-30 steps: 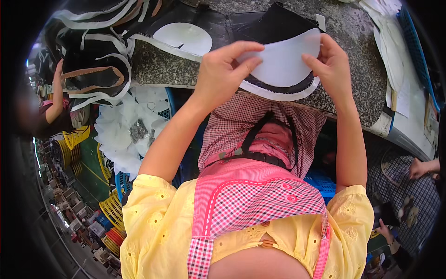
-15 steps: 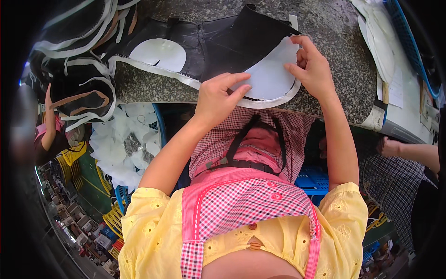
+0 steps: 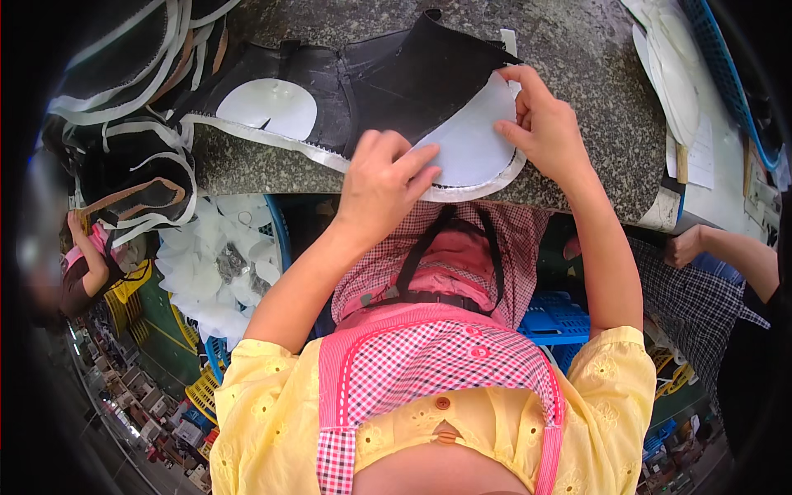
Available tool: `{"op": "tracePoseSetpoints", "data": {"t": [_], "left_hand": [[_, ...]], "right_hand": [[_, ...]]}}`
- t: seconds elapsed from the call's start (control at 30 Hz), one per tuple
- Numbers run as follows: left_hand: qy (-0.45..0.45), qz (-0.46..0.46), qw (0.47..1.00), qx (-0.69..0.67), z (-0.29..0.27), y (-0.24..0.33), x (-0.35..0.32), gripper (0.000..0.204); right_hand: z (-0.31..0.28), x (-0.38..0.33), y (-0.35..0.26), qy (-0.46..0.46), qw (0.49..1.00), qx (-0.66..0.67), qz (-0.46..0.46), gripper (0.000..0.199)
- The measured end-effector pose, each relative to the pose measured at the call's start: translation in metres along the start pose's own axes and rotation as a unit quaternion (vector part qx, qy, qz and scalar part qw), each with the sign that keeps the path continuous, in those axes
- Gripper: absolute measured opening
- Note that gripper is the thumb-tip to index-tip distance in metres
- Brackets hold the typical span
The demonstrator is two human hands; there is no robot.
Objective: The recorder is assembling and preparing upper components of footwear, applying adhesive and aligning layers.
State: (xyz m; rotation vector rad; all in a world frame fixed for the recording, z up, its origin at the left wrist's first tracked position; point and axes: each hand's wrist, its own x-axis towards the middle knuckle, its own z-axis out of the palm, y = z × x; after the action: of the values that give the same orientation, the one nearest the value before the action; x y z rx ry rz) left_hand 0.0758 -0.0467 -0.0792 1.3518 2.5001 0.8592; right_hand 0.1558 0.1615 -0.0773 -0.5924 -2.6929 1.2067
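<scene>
In the head view, your pink checked apron (image 3: 445, 363) is nearest, over a yellow shirt (image 3: 264, 396). Beyond it, below the table (image 3: 577, 41), a blue basket (image 3: 554, 318) sits to the right and a heap of white pieces (image 3: 219, 264) to the left.

At the table's near edge lies the white panel (image 3: 470, 136), on the right end of a black piece (image 3: 412, 66) with white trim along its near side. Your left hand (image 3: 386, 177) is at the panel's left edge, thumb and forefinger slightly parted; you cannot tell whether they pinch it. Your right hand (image 3: 540, 124) is at its right edge, thumb and forefinger well apart; whether the curled fingers grip it, you cannot tell.

Farther left, a white oval (image 3: 268, 109) lies on the black piece, beside a stack of black pieces (image 3: 132, 165). White sheets (image 3: 672, 78) lie far right.
</scene>
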Motion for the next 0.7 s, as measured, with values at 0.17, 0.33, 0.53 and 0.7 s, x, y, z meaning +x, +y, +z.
{"op": "tracePoseSetpoints", "data": {"t": [0.17,0.33,0.53,0.7], "left_hand": [[-0.033,0.176,0.971,0.156,0.008,-0.001,-0.014,0.070],[-0.076,0.126,0.982,0.115,0.011,0.001,-0.025,0.098],[-0.095,0.157,0.977,0.105,0.008,-0.008,-0.020,0.085],[-0.089,0.163,0.977,0.101,0.003,-0.005,-0.019,0.086]], "right_hand": [[-0.004,0.008,-0.009,-0.052,0.990,-0.129,0.000,0.054],[-0.017,0.020,-0.011,-0.059,0.955,-0.289,0.041,0.051],[0.004,0.001,-0.015,0.068,0.915,-0.230,-0.324,0.060],[0.020,-0.007,-0.004,-0.030,0.920,-0.343,-0.187,0.087]]}}
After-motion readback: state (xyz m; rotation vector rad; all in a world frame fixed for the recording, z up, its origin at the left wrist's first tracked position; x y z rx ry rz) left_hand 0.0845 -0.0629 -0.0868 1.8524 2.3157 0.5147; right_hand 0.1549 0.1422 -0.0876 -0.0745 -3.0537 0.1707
